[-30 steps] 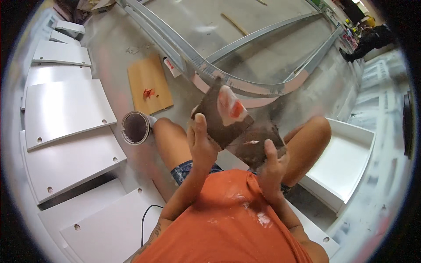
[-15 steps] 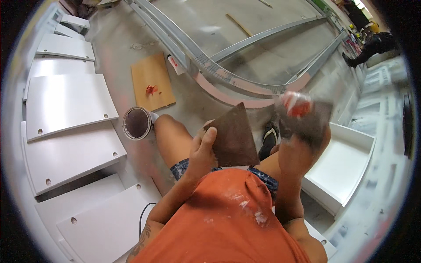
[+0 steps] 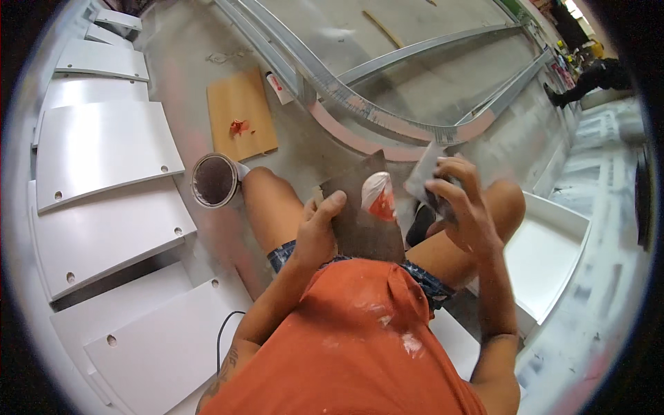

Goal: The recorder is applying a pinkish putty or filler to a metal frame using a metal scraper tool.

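Note:
My left hand [image 3: 319,229] grips a flat, dark square spreader plate [image 3: 346,176] by its left edge, thumb on top. On that plate sits a lump of white and red filler paste [image 3: 378,196], not mixed together. My right hand [image 3: 469,200] is closed on a second thin spreader plate [image 3: 423,173], greyish and tilted up, just right of the lump. Motion blurs the right plate's edge. Both hands are in front of my lap, between my knees.
An open tin [image 3: 215,181] stands by my left knee. Ahead lies a brown board [image 3: 238,114] with a red smear, next to a white tube [image 3: 279,88]. White panels [image 3: 107,149] line the left; a white tray [image 3: 550,259] is right. A curved metal frame [image 3: 346,97] lies ahead; a person's leg [image 3: 588,79] shows far right.
The white and red paste has passed from the right plate onto the left one. My right hand has turned its plate up on edge and moved closer to the left plate.

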Motion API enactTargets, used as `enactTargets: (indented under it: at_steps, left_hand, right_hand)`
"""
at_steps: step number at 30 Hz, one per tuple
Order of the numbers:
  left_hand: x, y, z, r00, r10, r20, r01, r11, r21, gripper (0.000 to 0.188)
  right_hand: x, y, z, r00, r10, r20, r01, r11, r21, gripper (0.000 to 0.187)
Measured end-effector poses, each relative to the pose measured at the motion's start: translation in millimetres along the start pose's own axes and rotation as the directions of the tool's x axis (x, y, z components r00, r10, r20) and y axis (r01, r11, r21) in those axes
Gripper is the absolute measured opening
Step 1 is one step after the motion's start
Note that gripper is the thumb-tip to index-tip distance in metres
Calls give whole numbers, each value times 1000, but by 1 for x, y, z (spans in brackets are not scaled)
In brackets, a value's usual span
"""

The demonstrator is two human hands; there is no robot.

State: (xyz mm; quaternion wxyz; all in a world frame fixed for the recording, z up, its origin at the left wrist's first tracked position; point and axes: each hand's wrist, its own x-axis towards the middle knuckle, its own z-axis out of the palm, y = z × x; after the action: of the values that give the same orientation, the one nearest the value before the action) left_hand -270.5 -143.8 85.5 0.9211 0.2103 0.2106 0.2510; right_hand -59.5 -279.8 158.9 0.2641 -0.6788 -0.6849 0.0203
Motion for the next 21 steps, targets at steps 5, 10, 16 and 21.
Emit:
enactTargets:
  at_steps: [5,10,16,21]
  left_hand:
    - [-10,13,9,998,46,-46,-41,993,112,35]
    - [-18,5,16,994,111,8,-108,949,295,33]
    - [-23,8,8,994,77,77,-100,927,361,35]
    - [-25,11,10,979,194,68,-201,837,510,34]
  right_hand:
    - [32,-56,-38,883,-326,336,422,865,-270,39]
    - [41,-75,-49,879,-303,368,433,831,-350,20]
    - [38,-75,-41,867,-253,429,411,850,-329,23]
    - [41,-64,-28,826,-305,474,469,838,-280,24]
